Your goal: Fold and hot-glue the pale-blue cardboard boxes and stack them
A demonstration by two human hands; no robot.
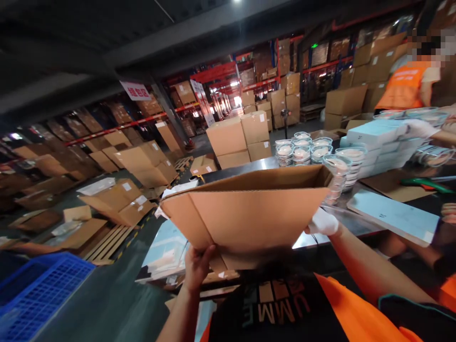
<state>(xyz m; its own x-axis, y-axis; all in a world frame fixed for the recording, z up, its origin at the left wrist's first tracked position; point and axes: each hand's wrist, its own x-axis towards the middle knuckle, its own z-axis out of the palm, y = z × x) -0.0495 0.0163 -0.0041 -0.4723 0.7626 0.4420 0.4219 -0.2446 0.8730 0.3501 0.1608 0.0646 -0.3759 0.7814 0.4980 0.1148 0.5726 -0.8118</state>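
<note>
A large brown cardboard box is held up in front of my chest, partly opened out and tilted. My bare left hand grips its lower left corner, thumb on the near face. At the right end, my right hand, in a white glove, is closed on the box's edge; its fingertips are partly hidden. The inside of the box shows only as a dark strip along the top. Behind it on the table are stacks of round clear-lidded containers.
Pale blue boxes are stacked at the right, near a flat light-blue box and a green-handled tool. A co-worker in an orange vest stands beyond. Blue crate and wooden pallet lie on the left floor.
</note>
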